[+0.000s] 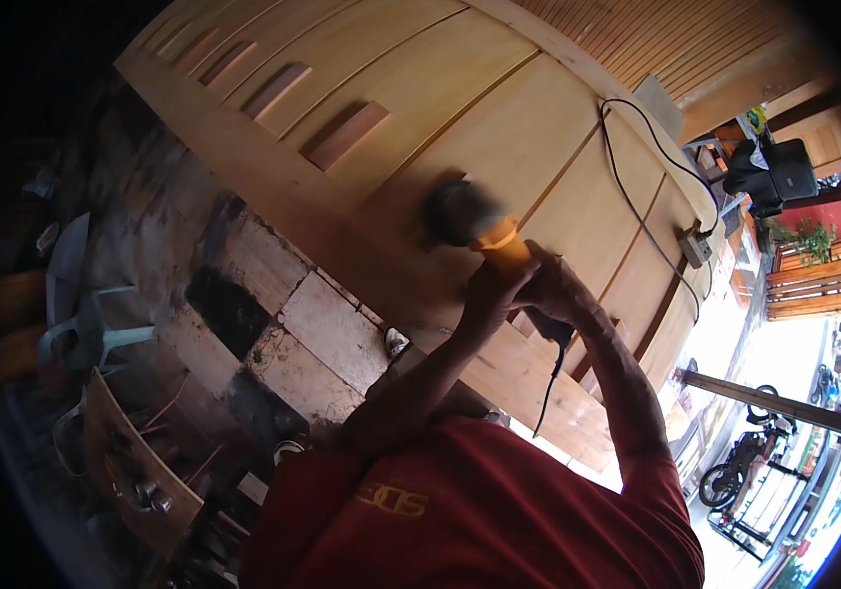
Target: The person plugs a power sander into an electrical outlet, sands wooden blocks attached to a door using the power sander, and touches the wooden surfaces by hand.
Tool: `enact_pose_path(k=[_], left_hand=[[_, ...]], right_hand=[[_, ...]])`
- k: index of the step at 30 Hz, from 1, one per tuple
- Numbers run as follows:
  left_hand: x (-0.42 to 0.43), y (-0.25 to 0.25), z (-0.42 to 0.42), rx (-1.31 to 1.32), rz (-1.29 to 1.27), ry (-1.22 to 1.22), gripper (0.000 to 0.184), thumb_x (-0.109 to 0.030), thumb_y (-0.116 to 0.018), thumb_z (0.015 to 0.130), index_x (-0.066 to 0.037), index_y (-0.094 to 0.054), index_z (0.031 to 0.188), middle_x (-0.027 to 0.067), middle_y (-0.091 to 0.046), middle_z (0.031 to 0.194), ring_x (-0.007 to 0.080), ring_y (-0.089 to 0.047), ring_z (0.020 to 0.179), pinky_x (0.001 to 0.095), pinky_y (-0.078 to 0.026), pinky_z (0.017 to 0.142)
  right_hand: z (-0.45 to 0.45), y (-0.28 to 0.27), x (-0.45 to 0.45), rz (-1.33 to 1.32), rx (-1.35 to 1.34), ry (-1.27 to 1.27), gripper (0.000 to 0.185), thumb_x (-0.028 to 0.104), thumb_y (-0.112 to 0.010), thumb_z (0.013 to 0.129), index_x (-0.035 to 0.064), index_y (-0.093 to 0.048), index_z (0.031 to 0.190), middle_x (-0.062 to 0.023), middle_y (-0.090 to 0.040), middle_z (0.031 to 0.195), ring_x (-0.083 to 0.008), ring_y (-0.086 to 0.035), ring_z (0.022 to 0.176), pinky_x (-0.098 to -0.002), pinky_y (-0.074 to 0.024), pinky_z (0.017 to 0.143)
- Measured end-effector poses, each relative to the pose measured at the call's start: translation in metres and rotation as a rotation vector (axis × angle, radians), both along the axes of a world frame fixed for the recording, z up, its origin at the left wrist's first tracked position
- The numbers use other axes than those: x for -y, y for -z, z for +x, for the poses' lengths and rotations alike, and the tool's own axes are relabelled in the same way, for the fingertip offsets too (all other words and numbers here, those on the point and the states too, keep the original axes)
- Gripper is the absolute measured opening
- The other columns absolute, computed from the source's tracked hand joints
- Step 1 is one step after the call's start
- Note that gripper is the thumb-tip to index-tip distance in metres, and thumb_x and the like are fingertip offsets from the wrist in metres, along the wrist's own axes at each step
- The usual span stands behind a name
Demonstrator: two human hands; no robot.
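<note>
Both of my hands are wrapped round the yellow body of an angle grinder [509, 247]. Its dark round head is smeared by motion and lies at or just over a large pale wooden panel [479, 113]; I cannot tell whether they touch. My left hand [492, 294] grips from the left, and my right hand [553, 290] closes round the rear from the right. A black cord [550, 388] hangs from the tool's back end. Long grooves cross the panel, and several small wooden blocks [347, 134] stand along its left part.
A black cable [627, 187] with a socket block [696, 248] lies over the panel's right side. Lower left are a pale green plastic chair [111, 329] and a small table [136, 471] on the tiled floor [327, 329]. A motorcycle [735, 471] stands outside, right.
</note>
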State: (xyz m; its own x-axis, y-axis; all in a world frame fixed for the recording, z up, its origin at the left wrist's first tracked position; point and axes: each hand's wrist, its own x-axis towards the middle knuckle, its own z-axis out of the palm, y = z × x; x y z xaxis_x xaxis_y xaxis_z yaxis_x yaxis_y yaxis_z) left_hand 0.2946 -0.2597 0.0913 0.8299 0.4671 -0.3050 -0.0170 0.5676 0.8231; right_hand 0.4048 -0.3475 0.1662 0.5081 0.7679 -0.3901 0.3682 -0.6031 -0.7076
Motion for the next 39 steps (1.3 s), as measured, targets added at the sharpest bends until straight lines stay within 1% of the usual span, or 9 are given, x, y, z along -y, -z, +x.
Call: enact_pose_path(k=[7,14,17,21,25,30,34,37,39], left_hand=[[-0.014,-0.003,0.041,0.042,-0.165,0.165,0.049,-0.031,-0.081,0.093,0.002,-0.062,0.125,0.0106,-0.070,0.109,0.0167,-0.073,0.093,0.0289,-0.062,0.075],[-0.004,-0.036,0.015,-0.113,0.440,0.354,0.060,-0.049,-0.070,0.098,0.001,-0.060,0.129,0.0166,-0.076,0.098,0.0302,-0.077,0.093,0.0399,-0.062,0.074],[0.001,-0.048,-0.013,-0.064,0.395,0.440,0.058,-0.048,-0.067,0.101,-0.002,-0.058,0.134,0.0173,-0.076,0.107,0.0329,-0.077,0.094,0.0403,-0.063,0.075],[0.033,-0.019,-0.056,0.089,0.549,0.335,0.072,-0.043,-0.070,0.100,-0.007,-0.041,0.155,0.0189,-0.068,0.132,0.0373,-0.073,0.111,0.0442,-0.059,0.095],[0.027,-0.025,-0.088,0.103,0.504,0.509,0.072,-0.027,-0.071,0.102,-0.010,-0.034,0.162,0.0216,-0.058,0.146,0.0361,-0.064,0.129,0.0457,-0.053,0.110],[0.023,0.007,-0.092,0.091,0.407,0.484,0.059,-0.035,-0.062,0.107,-0.009,-0.042,0.157,0.0182,-0.063,0.134,0.0274,-0.065,0.124,0.0416,-0.053,0.107],[0.023,0.020,-0.090,0.076,0.463,0.519,0.057,-0.045,-0.056,0.108,-0.007,-0.049,0.150,0.0188,-0.062,0.134,0.0314,-0.066,0.117,0.0426,-0.051,0.106],[0.033,0.035,-0.089,0.156,0.331,0.433,0.054,-0.042,-0.057,0.109,-0.006,-0.051,0.148,0.0157,-0.066,0.127,0.0278,-0.066,0.117,0.0404,-0.051,0.104],[0.030,0.015,-0.098,0.183,0.311,0.400,0.045,-0.036,-0.057,0.110,-0.004,-0.058,0.142,0.0128,-0.066,0.120,0.0186,-0.068,0.109,0.0360,-0.055,0.098]], right_hand=[[0.024,0.014,0.004,0.179,-0.283,0.224,0.064,0.018,-0.087,0.074,0.0006,-0.058,0.127,-0.0126,-0.073,0.101,-0.0195,-0.073,0.090,-0.0347,-0.0613,0.081],[-0.015,-0.018,0.028,0.270,-0.345,0.361,0.059,0.012,-0.083,0.076,0.0012,-0.058,0.128,-0.0079,-0.069,0.103,-0.0162,-0.070,0.087,-0.0331,-0.0611,0.076],[-0.038,-0.031,0.046,0.316,-0.396,0.537,0.056,0.012,-0.082,0.074,0.0011,-0.059,0.124,-0.0063,-0.068,0.098,-0.0157,-0.068,0.079,-0.0324,-0.0597,0.070],[-0.054,-0.022,0.082,0.473,-0.437,0.732,0.047,0.016,-0.081,0.074,0.0011,-0.059,0.112,-0.0069,-0.066,0.085,-0.0171,-0.067,0.070,-0.0328,-0.0583,0.064],[-0.079,-0.019,0.103,0.622,-0.487,0.847,0.046,0.021,-0.082,0.073,0.0020,-0.059,0.107,-0.0080,-0.063,0.076,-0.0190,-0.066,0.063,-0.0335,-0.0577,0.059],[-0.114,0.005,0.121,0.841,-0.494,0.944,0.049,0.025,-0.081,0.077,-0.0003,-0.059,0.113,-0.0095,-0.065,0.082,-0.0215,-0.068,0.066,-0.0348,-0.0593,0.059],[-0.134,0.017,0.145,0.921,-0.613,1.086,0.047,0.022,-0.076,0.081,-0.0009,-0.057,0.117,-0.0114,-0.066,0.089,-0.0235,-0.069,0.070,-0.0354,-0.0600,0.062],[-0.147,0.013,0.160,1.048,-0.598,1.139,0.046,0.019,-0.074,0.082,-0.0004,-0.056,0.120,-0.0116,-0.064,0.092,-0.0236,-0.069,0.074,-0.0366,-0.0596,0.064],[-0.153,0.008,0.175,1.111,-0.592,1.137,0.050,0.018,-0.073,0.082,0.0018,-0.052,0.124,-0.0124,-0.064,0.091,-0.0244,-0.068,0.074,-0.0379,-0.0592,0.064]])
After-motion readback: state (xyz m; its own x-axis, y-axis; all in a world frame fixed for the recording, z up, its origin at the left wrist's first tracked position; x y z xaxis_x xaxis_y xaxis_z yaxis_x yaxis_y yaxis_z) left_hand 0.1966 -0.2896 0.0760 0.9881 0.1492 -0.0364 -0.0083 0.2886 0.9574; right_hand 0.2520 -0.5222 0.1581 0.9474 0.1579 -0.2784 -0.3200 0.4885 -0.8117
